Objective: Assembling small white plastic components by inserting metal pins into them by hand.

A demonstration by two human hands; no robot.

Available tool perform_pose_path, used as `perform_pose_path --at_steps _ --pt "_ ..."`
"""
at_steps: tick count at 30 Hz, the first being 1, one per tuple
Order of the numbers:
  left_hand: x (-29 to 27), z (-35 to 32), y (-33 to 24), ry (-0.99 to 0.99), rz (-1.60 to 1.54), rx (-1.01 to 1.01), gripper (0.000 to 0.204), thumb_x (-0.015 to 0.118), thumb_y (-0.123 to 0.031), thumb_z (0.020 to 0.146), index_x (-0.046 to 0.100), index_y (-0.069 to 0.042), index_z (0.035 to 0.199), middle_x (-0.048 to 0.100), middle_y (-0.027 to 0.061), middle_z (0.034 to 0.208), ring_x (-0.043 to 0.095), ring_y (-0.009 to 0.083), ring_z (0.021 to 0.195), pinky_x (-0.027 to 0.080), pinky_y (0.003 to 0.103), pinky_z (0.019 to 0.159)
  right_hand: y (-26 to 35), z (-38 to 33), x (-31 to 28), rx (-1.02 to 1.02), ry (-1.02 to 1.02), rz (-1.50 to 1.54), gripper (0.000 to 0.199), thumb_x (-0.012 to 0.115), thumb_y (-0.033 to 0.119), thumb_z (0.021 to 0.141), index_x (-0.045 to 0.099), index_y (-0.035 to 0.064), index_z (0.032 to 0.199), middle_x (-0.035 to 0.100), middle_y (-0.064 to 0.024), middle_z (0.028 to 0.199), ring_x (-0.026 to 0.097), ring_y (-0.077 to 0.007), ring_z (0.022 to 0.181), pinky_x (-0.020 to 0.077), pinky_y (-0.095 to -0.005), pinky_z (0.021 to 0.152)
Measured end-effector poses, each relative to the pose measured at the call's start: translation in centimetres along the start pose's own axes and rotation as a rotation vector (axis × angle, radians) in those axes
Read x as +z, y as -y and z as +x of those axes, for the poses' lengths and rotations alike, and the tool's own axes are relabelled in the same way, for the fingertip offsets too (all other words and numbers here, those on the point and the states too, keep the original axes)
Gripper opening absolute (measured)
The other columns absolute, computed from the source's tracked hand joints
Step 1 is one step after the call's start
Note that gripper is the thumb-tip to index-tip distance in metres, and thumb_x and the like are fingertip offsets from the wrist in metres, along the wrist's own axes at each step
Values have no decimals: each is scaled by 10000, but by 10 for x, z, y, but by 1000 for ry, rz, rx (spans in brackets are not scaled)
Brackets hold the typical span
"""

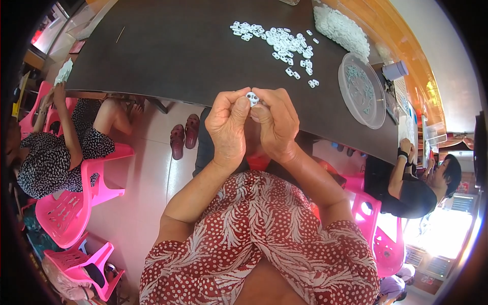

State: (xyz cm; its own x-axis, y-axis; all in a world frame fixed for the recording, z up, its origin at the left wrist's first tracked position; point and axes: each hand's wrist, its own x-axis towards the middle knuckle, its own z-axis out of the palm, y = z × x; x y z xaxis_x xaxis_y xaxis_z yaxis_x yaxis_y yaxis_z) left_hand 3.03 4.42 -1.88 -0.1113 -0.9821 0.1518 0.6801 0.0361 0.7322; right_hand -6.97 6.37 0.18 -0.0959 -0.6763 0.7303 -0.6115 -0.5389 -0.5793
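Note:
A small white plastic piece with dark round holes (252, 97) is pinched between my two hands at the table's near edge. My left hand (229, 124) is closed with its thumb on the left side of the piece. My right hand (277, 119) closes on it from the right, thumb bent and fingers curled. The fingers hide the piece's underside. Beyond my hands, a loose heap of similar white pieces (284, 43) lies on the dark table (168, 46), with several strays towards me.
At the right stands a round clear tray (377, 119) holding small teal parts. Behind it is a clear bag of white pieces (340, 30), and a grey-purple cup (395, 70). People sit at both sides, near pink plastic chairs (63, 213). Dark red clogs (191, 133) rest on the floor.

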Motion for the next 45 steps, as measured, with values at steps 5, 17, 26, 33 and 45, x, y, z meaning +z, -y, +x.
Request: perform_pose_path --at_steps 5,17,26,33,45 --pt "4 -2 -7 -12 66 70 196 577 -141 908 586 31 1004 616 47 889 565 79 772 487 206 691 6 2 -1 21 28 -1 311 664 -54 712 583 -27 1011 598 -116 884 536 -206 705 461 -290 603" --pt "5 -7 -12 13 89 104 166 562 -138 920 583 10 995 598 25 919 518 48 798 437 193 729 8 5 1 -23 -24 35 263 671 -53 701 596 -37 953 593 -118 826 532 -196 650 446 -275 546" --pt "10 -5 -7 -12 169 142 165 555 -169 929 562 -7 964 557 -6 872 480 41 787 406 195 732 1 8 2 -115 -40 -28 218 638 -58 731 590 -30 942 588 -112 795 526 -197 628 425 -275 519" --pt "10 -8 5 -46 234 161 161 494 -170 959 523 -12 945 528 7 870 465 48 785 412 200 721 -6 7 2 -158 -28 7 163 599 -47 766 583 -40 929 605 -135 786 551 -230 624 441 -302 528" --pt "20 21 -15 115 390 -125 279 494 -91 936 524 13 1193 609 56 895 555 75 696 452 197 609 -32 43 -65 79 15 -270 118 655 39 777 639 23 893 625 -98 832 599 -158 730 478 -267 668"
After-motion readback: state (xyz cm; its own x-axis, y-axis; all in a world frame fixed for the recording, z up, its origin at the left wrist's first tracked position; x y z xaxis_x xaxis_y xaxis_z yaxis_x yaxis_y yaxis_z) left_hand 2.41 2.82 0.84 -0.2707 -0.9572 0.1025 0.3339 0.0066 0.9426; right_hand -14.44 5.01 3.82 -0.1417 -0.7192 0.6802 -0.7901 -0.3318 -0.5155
